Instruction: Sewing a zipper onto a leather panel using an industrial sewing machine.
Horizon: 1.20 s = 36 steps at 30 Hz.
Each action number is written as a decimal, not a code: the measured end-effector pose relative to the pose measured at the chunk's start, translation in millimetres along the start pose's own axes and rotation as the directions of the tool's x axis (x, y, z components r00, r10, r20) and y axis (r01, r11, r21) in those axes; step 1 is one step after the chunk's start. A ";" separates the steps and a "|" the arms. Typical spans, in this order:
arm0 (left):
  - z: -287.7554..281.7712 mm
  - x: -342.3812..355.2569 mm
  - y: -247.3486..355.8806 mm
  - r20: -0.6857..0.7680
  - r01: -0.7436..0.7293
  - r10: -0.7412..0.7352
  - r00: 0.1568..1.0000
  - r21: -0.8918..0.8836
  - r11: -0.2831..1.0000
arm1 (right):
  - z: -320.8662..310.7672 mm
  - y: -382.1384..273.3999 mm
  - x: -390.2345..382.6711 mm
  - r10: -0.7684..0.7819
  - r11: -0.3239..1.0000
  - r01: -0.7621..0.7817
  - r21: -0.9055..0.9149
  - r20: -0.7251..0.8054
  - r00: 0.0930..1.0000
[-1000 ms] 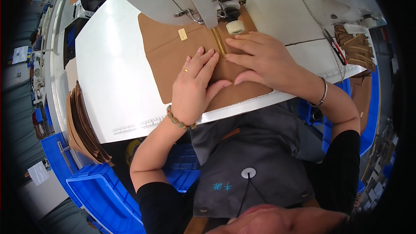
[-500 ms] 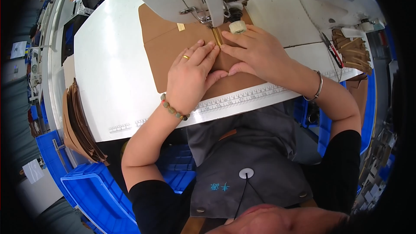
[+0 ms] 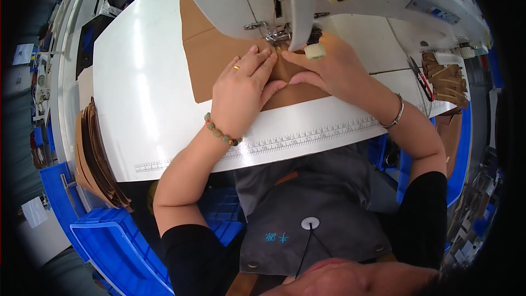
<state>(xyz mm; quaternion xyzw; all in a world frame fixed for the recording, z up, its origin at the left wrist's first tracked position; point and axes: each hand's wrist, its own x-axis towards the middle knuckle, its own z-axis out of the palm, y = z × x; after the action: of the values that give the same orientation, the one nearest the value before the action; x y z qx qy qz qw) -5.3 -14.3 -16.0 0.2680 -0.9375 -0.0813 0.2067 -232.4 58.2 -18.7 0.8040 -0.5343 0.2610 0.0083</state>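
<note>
A brown, leather-like panel [image 3: 211, 57] lies on the white table under a sewing machine's presser foot [image 3: 278, 37]. My left hand [image 3: 241, 85] rests on it, fingers stretched flat and close together, their tips just in front of the foot. On the other side, my right hand [image 3: 337, 66] has its index finger pointing at the foot and its thumb spread toward my left thumb. Between the two hands the panel bulges up a little, and both thumb tips press near each other there. Part of the panel and the stitching spot are hidden by my fingers and the machine head [image 3: 235, 0].
A printed ruler [image 3: 307, 137] runs along the table's near edge. At right lie a red-and-black cutter [image 3: 421, 81] and a bundle of brown strips [image 3: 446, 79]. A stack of brown panels [image 3: 93, 153] stands at left, above a blue crate [image 3: 118, 246].
The brown panel has slid away from me, farther under the machine, and my hands have moved along with it. A gold-coloured strip between my fingers is now mostly hidden.
</note>
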 end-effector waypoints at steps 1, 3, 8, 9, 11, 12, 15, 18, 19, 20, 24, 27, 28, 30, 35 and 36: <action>0.4 -0.1 -0.4 -0.004 0.004 -0.004 1.000 0.000 1.000 | -0.5 -0.4 -0.6 0.002 1.000 -0.002 -0.002 -0.011 1.000; -0.2 -1.6 0.3 -0.035 -0.063 0.063 0.997 0.002 0.998 | 1.4 -0.4 -1.5 -0.010 1.000 0.010 -0.008 -0.027 1.000; -3.7 0.8 1.8 -0.026 -0.071 0.072 0.997 0.045 0.997 | 0.9 -1.3 -0.5 -0.003 1.000 0.003 -0.020 -0.007 1.000; -3.7 1.2 1.7 -0.020 -0.071 0.072 0.997 0.046 0.996 | 0.8 -1.0 -0.2 -0.010 1.000 0.010 -0.024 -0.013 1.000; -4.0 2.7 1.2 -0.019 -0.077 0.078 0.997 0.058 0.995 | 1.3 0.2 -0.1 -0.020 0.999 0.019 -0.028 -0.018 1.000; -4.1 3.4 0.8 -0.019 -0.083 0.084 0.996 0.069 0.994 | 2.7 1.3 -0.5 -0.007 1.000 0.007 -0.016 -0.023 1.000; -3.6 4.9 -1.0 -0.012 -0.081 0.082 0.997 0.067 0.994 | 2.4 1.8 0.4 0.008 1.000 -0.008 0.005 -0.018 1.000; -4.1 4.2 -1.5 -0.013 -0.084 0.085 0.996 0.096 0.992 | 3.2 3.7 2.0 -0.014 1.000 0.014 0.020 -0.035 0.999; -3.8 4.4 -1.5 -0.017 -0.080 0.082 0.996 0.097 0.992 | 3.7 4.5 2.5 -0.038 0.999 0.039 0.027 -0.064 0.997; -3.4 5.3 -2.5 -0.018 -0.080 0.082 0.996 0.098 0.992 | 3.8 4.8 2.9 -0.040 0.999 0.041 0.025 -0.064 0.997; -1.6 5.7 -4.0 0.005 -0.073 0.072 0.997 0.096 0.993 | 0.8 10.5 6.0 0.236 0.806 -0.229 0.546 0.058 0.970; -1.8 4.9 -1.1 -0.030 -0.082 0.086 0.996 0.123 0.989 | 4.0 30.3 0.8 0.361 0.253 -0.328 0.910 0.226 0.905; -1.5 3.9 0.2 -0.028 -0.087 0.091 0.995 0.124 0.988 | 5.3 34.1 -2.0 0.373 -0.074 -0.262 0.962 0.270 0.888; -0.3 0.8 -0.4 -0.023 -0.065 0.069 0.997 0.143 0.988 | -2.7 24.6 2.0 0.382 0.241 -0.386 0.891 0.278 0.881; -2.0 0.2 4.8 0.007 -0.064 0.063 0.998 0.146 0.987 | 6.7 3.8 -5.3 0.026 0.993 -0.025 0.119 -0.004 1.000; -2.7 1.5 5.6 -0.006 -0.063 0.065 0.998 0.167 0.984 | 6.8 4.0 -4.9 0.032 0.992 -0.032 0.124 0.007 0.999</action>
<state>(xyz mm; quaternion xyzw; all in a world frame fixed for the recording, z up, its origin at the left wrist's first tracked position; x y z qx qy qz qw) -7.9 -10.5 -11.6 0.2545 -0.9479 0.0058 0.1914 -234.5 58.7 -27.7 0.7950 -0.5298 0.2917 -0.0469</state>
